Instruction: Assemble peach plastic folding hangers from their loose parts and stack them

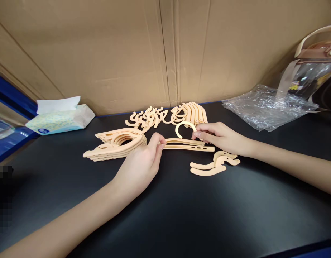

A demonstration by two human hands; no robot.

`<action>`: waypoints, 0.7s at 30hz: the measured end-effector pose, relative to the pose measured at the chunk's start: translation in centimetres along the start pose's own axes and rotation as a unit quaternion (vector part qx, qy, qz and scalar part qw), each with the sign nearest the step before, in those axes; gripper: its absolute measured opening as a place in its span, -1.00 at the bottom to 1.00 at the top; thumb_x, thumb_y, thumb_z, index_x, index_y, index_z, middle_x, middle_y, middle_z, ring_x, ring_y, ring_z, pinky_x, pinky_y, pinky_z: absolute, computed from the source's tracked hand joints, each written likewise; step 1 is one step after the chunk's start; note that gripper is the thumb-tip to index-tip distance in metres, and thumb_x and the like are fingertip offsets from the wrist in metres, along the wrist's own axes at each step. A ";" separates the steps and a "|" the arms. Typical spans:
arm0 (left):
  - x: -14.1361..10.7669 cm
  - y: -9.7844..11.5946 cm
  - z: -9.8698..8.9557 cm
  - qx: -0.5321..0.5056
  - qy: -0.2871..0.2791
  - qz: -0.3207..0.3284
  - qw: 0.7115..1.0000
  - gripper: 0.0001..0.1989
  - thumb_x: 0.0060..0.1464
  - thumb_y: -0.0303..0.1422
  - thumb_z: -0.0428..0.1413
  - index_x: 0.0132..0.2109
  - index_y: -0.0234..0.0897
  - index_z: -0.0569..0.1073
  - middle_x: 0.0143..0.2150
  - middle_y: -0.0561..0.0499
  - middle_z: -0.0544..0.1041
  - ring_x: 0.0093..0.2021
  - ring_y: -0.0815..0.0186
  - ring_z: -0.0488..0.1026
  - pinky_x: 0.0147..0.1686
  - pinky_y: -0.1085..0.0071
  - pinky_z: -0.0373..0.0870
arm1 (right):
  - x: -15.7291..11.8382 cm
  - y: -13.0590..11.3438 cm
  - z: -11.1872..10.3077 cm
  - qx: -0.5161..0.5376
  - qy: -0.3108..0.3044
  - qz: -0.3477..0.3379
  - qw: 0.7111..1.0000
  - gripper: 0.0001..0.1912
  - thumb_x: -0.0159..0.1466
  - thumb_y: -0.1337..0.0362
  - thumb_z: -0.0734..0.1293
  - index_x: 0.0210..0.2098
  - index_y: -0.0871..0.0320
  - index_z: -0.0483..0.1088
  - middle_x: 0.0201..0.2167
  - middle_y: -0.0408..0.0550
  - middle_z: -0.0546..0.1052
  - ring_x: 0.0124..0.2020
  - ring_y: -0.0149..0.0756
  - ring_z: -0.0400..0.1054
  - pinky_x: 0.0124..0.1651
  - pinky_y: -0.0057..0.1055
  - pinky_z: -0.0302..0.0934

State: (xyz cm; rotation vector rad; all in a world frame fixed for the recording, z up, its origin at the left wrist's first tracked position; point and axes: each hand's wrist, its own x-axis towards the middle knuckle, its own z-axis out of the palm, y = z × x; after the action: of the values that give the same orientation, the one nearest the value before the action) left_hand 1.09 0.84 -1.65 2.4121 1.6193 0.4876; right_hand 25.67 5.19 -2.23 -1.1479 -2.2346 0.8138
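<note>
Bars (181,147) left-to-right; hook (186,123) bowed away

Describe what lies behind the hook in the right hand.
Behind the hook, held in the right hand, lie loose curved pieces and a row of longer pieces. Whatever the hook and hand cover cannot be seen.

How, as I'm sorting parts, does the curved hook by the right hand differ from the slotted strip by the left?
The curved hook bends into a C; the slotted strip is long and nearly straight. The strip shows dark slots; the hook's visible part shows none. The right hand holds the hook; the left hand seems to pinch the strip's end. Both are beige.
</note>
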 end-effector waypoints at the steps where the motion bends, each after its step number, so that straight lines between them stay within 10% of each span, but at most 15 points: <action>1: 0.0 -0.1 0.0 0.006 0.000 0.005 1.000 -0.85 0.31 -0.29 -0.21 -0.18 -0.17 0.21 -0.54 0.16 0.35 -0.55 0.31 0.35 -0.52 0.46 0.13 | 0.0 0.0 0.0 -0.007 -0.003 0.000 1.000 -0.67 0.35 0.13 0.14 -0.30 0.19 0.42 -0.50 -0.18 0.38 -0.48 -0.43 0.23 -0.39 -0.46 0.06; 13: -0.5 0.5 0.4 0.109 0.039 0.141 0.983 -0.67 0.25 -0.36 -0.05 0.14 -0.19 0.33 -0.61 0.21 0.31 -0.64 0.41 0.26 -0.57 0.52 0.07 | 0.0 0.0 0.0 -0.030 -0.012 -0.002 0.999 -0.66 0.36 0.11 0.14 -0.26 0.18 0.44 -0.57 -0.20 0.36 -0.54 -0.45 0.19 -0.46 -0.47 -0.01; 21: -0.5 0.5 0.1 0.193 0.081 0.151 0.966 -0.80 0.23 -0.25 0.02 -0.21 -0.24 0.48 -0.63 0.17 0.39 -0.65 0.40 0.32 -0.60 0.48 0.00 | 0.1 0.1 0.0 -0.031 -0.013 -0.007 0.999 -0.68 0.36 0.13 0.15 -0.28 0.17 0.44 -0.57 -0.21 0.37 -0.54 -0.46 0.18 -0.45 -0.48 -0.01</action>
State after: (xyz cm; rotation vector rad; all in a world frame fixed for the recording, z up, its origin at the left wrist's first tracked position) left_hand 1.39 0.17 -1.65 3.0073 1.5305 0.4611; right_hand 25.65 5.32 -2.32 -1.1546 -2.3013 0.7612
